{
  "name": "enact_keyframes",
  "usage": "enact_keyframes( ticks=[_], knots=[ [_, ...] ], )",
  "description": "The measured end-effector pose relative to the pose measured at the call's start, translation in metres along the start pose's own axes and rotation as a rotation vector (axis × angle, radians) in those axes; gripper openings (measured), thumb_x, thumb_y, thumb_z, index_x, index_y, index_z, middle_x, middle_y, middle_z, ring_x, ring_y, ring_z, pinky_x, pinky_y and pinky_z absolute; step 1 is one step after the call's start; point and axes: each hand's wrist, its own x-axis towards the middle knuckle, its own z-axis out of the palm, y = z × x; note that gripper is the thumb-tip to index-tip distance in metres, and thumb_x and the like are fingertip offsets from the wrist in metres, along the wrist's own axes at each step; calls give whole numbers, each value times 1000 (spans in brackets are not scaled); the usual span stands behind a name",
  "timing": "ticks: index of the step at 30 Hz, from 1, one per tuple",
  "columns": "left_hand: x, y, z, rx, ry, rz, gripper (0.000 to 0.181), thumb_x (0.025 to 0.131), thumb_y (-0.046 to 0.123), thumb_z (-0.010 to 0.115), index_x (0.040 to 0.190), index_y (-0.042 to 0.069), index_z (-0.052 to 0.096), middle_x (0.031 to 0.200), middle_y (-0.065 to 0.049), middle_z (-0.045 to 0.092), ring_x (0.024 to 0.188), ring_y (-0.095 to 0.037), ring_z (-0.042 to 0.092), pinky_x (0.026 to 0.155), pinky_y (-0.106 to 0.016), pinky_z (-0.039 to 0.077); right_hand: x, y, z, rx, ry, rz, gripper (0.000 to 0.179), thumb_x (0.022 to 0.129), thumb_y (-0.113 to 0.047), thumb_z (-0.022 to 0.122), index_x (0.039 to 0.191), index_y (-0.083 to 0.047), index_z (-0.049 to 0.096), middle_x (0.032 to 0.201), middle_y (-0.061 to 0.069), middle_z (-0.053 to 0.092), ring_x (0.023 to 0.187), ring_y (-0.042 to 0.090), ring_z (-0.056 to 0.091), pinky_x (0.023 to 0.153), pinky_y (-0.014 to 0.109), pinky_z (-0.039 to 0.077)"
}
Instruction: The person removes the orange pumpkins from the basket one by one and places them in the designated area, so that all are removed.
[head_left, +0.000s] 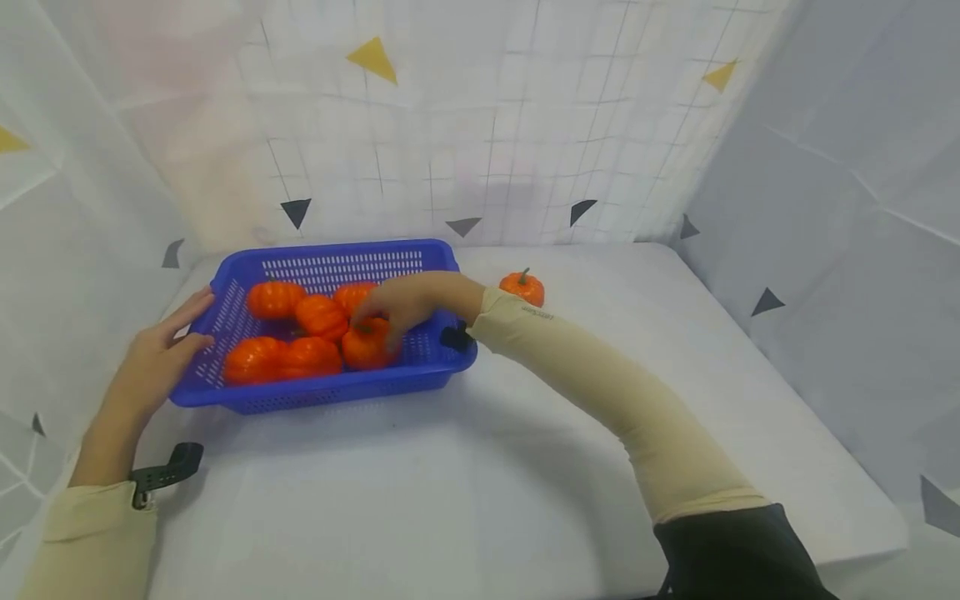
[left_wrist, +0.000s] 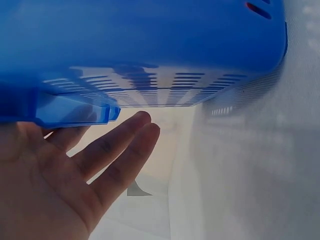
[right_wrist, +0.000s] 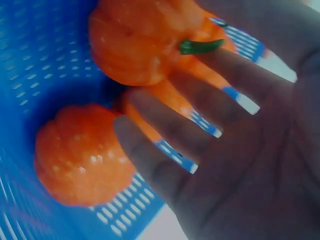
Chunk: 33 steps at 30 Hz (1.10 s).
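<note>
A blue perforated plastic basket (head_left: 330,252) stands on the white table, holding several small orange pumpkins (head_left: 255,361). My right hand (head_left: 411,302) reaches into its right half, fingers over a pumpkin (head_left: 366,348) with a short stem. In the right wrist view, that hand (right_wrist: 240,145) has its fingers spread and nearly straight beside a green-stemmed pumpkin (right_wrist: 135,45); contact is unclear. At the basket's left rim, my left hand (head_left: 152,367) rests with extended fingers. The left wrist view shows this hand (left_wrist: 65,175) under the rim (left_wrist: 75,122), fingers straight alongside the slotted wall.
One more pumpkin (head_left: 523,287) sits on the table (head_left: 600,292) right of the basket, behind my right forearm. White sheeting (head_left: 465,125) with a grid and triangle marks rises behind the table, and grey sheeting (head_left: 847,192) hangs at the right.
</note>
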Motion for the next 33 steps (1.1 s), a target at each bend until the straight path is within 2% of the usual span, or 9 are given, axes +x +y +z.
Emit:
enact_keyframes(
  ticks=[4,10,14,19,21,23,26,28,33],
  knots=[
    [0,2,0,6,-4,-2,57,111,21,45,165,13,28,171,-11,19,155,-38,13,120,-64,14,9,-3,5,24,12,23,67,94,-21,78,155,-20,51,148,-3,54,129,17,48,115,34,38],
    [1,4,1,10,-6,-10,57,111,21,44,165,13,27,171,-12,18,155,-40,13,117,-68,15,18,-1,12,66,44,9,52,94,-15,78,140,-18,54,128,2,56,113,20,53,99,29,47],
    [1,4,1,9,-8,-19,58,111,21,43,165,14,26,171,-12,17,155,-41,12,115,-71,16,24,6,17,123,50,-8,48,93,-11,77,132,-19,51,124,3,53,110,18,53,90,26,50],
    [2,2,1,11,-17,-21,58,111,21,43,166,15,26,171,-12,16,155,-41,11,114,-72,17,30,14,23,149,74,-32,49,92,-11,78,131,-19,50,120,4,53,110,19,52,88,26,50],
    [2,2,1,12,-18,-18,58,111,20,43,166,14,26,171,-12,16,155,-41,11,114,-72,17,31,16,25,153,89,-37,53,91,-13,80,136,-18,50,123,3,54,112,19,52,91,26,49],
    [2,1,1,12,-20,-18,58,111,21,43,166,14,26,171,-12,16,155,-41,11,114,-72,17,30,16,25,160,103,-20,68,90,-16,82,147,-17,45,133,2,53,114,18,51,95,25,48],
    [2,1,1,13,-24,-23,58,111,21,43,166,14,25,171,-12,16,155,-42,11,113,-73,17,28,15,25,198,123,-21,93,88,-15,84,163,-19,29,148,3,48,112,18,54,94,25,50],
    [2,2,1,14,-24,-25,58,111,21,43,166,14,26,171,-12,16,155,-43,12,113,-74,18,25,13,24,212,126,-24,106,87,-14,84,168,-27,17,153,2,42,104,19,56,87,25,52],
    [1,3,1,17,-12,-22,58,111,20,43,166,14,26,171,-12,17,154,-43,13,113,-73,19,21,9,21,198,109,-34,106,89,-14,82,168,-38,15,148,0,45,86,20,56,75,28,50]
  ],
)
